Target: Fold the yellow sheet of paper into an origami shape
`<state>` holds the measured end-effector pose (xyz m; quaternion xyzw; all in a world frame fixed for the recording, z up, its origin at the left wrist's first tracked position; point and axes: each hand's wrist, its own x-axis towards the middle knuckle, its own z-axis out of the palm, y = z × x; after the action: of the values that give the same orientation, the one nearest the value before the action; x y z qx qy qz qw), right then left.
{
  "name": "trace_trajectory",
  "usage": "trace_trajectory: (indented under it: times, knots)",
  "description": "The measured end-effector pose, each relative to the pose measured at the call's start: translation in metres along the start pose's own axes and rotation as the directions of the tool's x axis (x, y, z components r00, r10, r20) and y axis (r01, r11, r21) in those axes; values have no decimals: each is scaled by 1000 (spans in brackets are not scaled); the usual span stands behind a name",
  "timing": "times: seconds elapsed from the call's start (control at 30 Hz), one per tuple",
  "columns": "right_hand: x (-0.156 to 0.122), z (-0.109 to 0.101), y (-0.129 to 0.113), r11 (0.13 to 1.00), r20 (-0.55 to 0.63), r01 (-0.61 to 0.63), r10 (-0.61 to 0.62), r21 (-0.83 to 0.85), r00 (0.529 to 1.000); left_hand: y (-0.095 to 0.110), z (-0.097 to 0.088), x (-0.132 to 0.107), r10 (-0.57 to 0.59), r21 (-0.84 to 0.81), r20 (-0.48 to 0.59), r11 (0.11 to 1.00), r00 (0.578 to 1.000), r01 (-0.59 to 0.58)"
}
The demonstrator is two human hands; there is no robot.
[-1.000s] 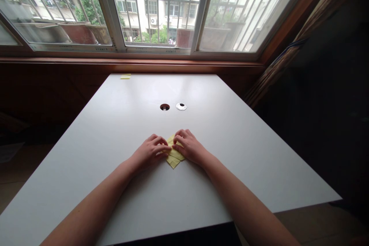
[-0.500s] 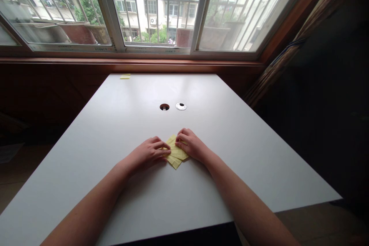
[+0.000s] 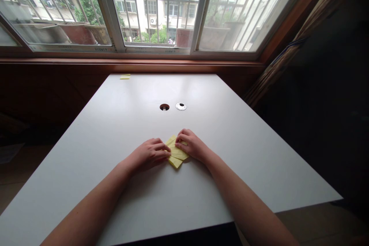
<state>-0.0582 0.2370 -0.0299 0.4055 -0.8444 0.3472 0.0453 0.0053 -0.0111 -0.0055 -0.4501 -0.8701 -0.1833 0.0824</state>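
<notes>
A folded piece of yellow paper with creases and pointed corners lies on the white table, between both hands. My left hand grips its left edge, the fingers bent together over the paper. From the right, my right hand pinches the paper near its upper right part, thumb and fingertips closed on it. The fingers cover the left and right ends of the paper, so its full shape is hidden.
The white table has a round cable hole with a round cover beside it. Small yellow paper pieces lie at the far left corner. Behind stands a barred window; a curtain hangs at right.
My left fingers have drawn closer together and shifted slightly over the paper. The paper's lower corner has moved a little up and right. My right hand stays nearly in place.
</notes>
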Motion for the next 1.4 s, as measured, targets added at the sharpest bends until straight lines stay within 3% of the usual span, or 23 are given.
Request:
trace_trajectory:
  times: [0.37, 0.57, 0.77, 1.4]
  knots:
    - [1, 0, -8, 985, 59, 12, -2, -173, 998, 2, -2, -1, -46, -78, -12, 996, 999, 44]
    - [0, 2, -11, 963, 93, 12, 13, -270, 996, -6, 5, -3, -227, -21, -101, 974, 969, 226]
    - [-1, 4, -12, 953, 70, -2, 24, -302, 997, -7, 5, -4, -364, 22, -102, 930, 926, 368]
    - [-1, 3, -17, 960, 55, 9, 7, -281, 998, -5, 8, -3, -412, -83, -84, 910, 907, 406]
